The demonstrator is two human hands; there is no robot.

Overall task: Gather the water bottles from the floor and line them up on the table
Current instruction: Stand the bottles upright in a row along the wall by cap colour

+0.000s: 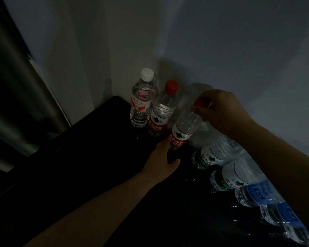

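On table (96, 157), right fingers (198, 111) curled round bottle cap (199, 102)

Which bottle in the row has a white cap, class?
The white-capped bottle at the row's far end. The next bottle and the held bottle beside it both have red caps.

A plain indoor room is shown, most likely a room in a home, though that cannot be told for sure. Two bare, pale walls (239, 41) are seen meeting in a corner. A long curtain (16, 82) with soft folds is hung at the left side. A black table (89, 154) is pushed right into the corner. Water bottles (143, 104) with shop labels are lined up on it along one wall. The room is dimly lit — little more can be made out.
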